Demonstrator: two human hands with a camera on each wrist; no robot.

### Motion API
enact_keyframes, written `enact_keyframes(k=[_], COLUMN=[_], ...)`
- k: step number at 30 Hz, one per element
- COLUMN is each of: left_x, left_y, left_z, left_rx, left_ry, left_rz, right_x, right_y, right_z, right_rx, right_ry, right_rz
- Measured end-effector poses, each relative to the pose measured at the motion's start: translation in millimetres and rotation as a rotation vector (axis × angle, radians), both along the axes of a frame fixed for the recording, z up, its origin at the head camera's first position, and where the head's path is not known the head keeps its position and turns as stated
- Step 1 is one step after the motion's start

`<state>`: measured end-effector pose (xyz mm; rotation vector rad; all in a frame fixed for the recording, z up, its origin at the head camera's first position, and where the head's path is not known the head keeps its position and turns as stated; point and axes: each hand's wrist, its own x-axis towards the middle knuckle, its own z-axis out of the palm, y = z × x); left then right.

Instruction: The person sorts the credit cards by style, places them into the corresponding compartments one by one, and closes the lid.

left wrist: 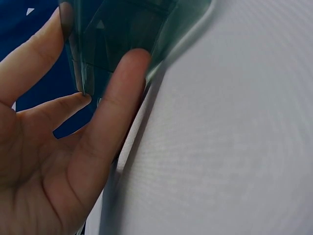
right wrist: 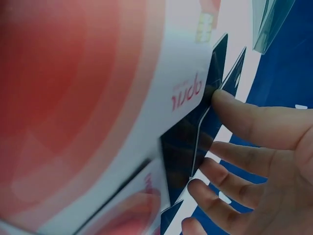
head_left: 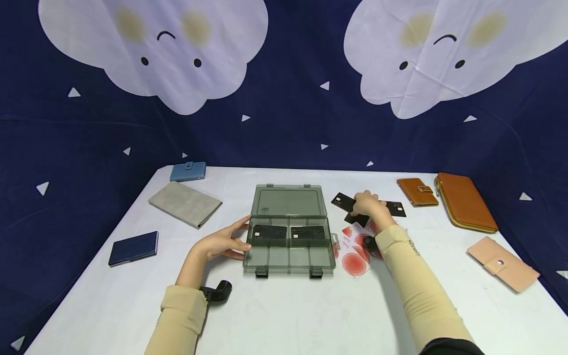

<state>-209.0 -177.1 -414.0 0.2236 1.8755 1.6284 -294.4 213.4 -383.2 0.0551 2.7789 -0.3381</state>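
Note:
A translucent grey compartment box (head_left: 288, 268) stands open mid-table, its lid (head_left: 287, 201) laid back. Its two rear compartments each hold a black card (head_left: 269, 231) (head_left: 307, 232). My left hand (head_left: 235, 235) rests on the box's left side with straight fingers; in the left wrist view the thumb (left wrist: 122, 98) lies along the box wall (left wrist: 127, 29). Right of the box, my right hand (head_left: 370, 202) is on a loose spread of black cards (head_left: 342, 201). In the right wrist view its thumb and curled fingers (right wrist: 230, 152) pinch a black card (right wrist: 188, 142). Red-and-white cards (head_left: 355, 264) (right wrist: 98, 98) lie just in front.
Wallets ring the white table: a blue one (head_left: 188, 171), a grey one (head_left: 184, 203) and a navy one (head_left: 133, 248) on the left, a small brown one (head_left: 416, 191), a large tan zip one (head_left: 465, 201) and a pink one (head_left: 502, 263) on the right. A dark blue cloth hangs behind.

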Motion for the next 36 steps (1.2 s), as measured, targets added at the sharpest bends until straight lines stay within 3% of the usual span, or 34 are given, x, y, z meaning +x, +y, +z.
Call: enact_keyframes(k=[5, 14, 18, 23, 29, 36], left_x=[0.7, 0.8, 0.8, 0.6, 0.7, 0.7], left_y=[0.3, 0.3, 0.4, 0.4, 0.6, 0.4], left_z=[0.6, -0.2, -0.1, 0.0, 0.3, -0.1], left_rx=[-0.005, -0.01, -0.005, 0.001, 0.007, 0.006], left_ry=[-0.001, 0.003, 0.003, 0.004, 0.007, 0.002], left_rz=[0.004, 0.005, 0.005, 0.001, -0.001, -0.002], right_x=[1.9, 4.5, 10.6, 25.3, 44.1, 62.6], right_y=[2.0, 5.2, 0.0, -16.6, -37.3, -56.1], right_z=[1.6, -2.7, 4.7, 20.4, 28.8, 22.5], right_rx=[-0.049, -0.224, -0.288, -0.447, -0.606, -0.631], right_ry=[0.043, 0.257, 0.362, 0.467, 0.432, 0.359], right_rz=[-0.022, -0.045, -0.052, -0.011, 0.065, 0.127])
